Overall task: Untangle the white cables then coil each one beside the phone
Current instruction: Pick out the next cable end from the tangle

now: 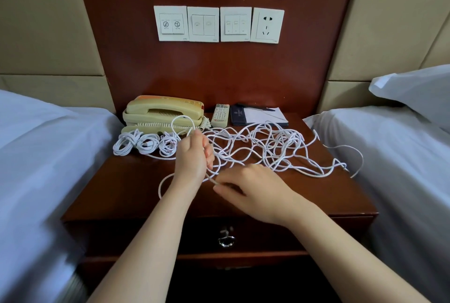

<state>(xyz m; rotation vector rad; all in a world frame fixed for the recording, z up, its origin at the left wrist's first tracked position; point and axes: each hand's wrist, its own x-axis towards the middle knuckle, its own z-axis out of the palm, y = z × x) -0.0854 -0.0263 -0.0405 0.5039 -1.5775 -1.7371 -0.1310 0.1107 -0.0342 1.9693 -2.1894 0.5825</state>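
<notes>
your left hand (193, 154) grips a loop of white cable (181, 116) just in front of the phone (163, 112). your right hand (253, 190) pinches the same strand nearer you. wind even turns, drawing slack gently from the tangle (267, 149) right of the phone so no knot tightens.

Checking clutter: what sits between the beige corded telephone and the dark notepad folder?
A white rectangular remote control lies between the beige corded telephone and the dark notepad folder, per the head view.
</notes>
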